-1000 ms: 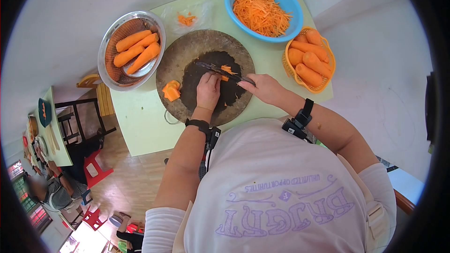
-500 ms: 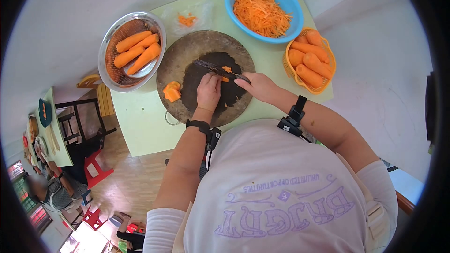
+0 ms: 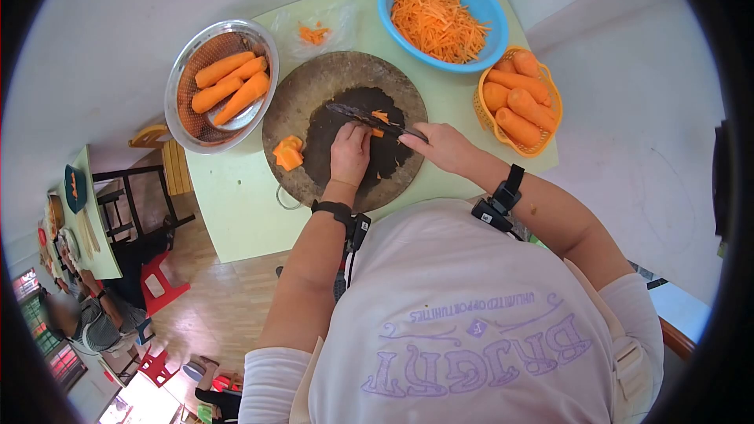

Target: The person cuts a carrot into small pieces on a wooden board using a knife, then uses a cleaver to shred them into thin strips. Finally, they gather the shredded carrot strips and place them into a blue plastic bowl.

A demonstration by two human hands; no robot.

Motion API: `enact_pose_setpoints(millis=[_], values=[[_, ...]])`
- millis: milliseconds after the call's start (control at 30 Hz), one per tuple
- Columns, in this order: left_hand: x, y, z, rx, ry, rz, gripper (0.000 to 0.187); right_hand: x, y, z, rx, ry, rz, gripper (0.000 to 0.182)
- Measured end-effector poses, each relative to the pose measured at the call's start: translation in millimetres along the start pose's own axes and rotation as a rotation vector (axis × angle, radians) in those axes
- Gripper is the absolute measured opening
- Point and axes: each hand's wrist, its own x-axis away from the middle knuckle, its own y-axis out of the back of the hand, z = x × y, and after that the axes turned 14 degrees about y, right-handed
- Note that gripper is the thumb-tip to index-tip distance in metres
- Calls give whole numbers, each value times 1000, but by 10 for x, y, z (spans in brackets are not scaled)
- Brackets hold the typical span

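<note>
On the round chopping board (image 3: 302, 94), my right hand (image 3: 445, 147) is closed around the handle of a dark-bladed knife (image 3: 357, 115). The blade lies across the wet dark middle of the board, just beyond my left fingertips. My left hand (image 3: 350, 154) has its fingers curled and pressed down on a carrot piece (image 3: 377, 133), mostly hidden by the hand and knife. A few cut carrot slivers (image 3: 381, 116) sit along the blade's far side. Several carrot chunks (image 3: 288, 154) rest at the board's left edge.
Shredded carrot fills a blue basin (image 3: 499, 22) behind the board. Whole carrots lie in a metal colander (image 3: 182, 71) at left and a yellow basket (image 3: 481, 102) at right. A plastic bag (image 3: 342, 27) holds carrot scraps. Another person (image 3: 102, 314) sits at the far left.
My right hand has shifted slightly to the right with the knife, and its wrist has moved a little. My left hand stays in place on the carrot piece.
</note>
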Motion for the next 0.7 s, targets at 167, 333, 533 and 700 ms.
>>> enact_pose_setpoints(millis=[167, 333, 533, 700], values=[[1, 1, -6, 1, 8, 3, 8, -2, -42, -22, 9, -8, -10, 53], [6, -7, 13, 11, 5, 6, 7, -18, -28, 0, 31, -9, 14, 50], [6, -2, -8, -3, 22, 1, 8, -123, -180, -68, 82, 11, -24, 51], [15, -24, 31, -2, 3, -5, 8, -110, -226, -128, 103, 45, -71, 52]])
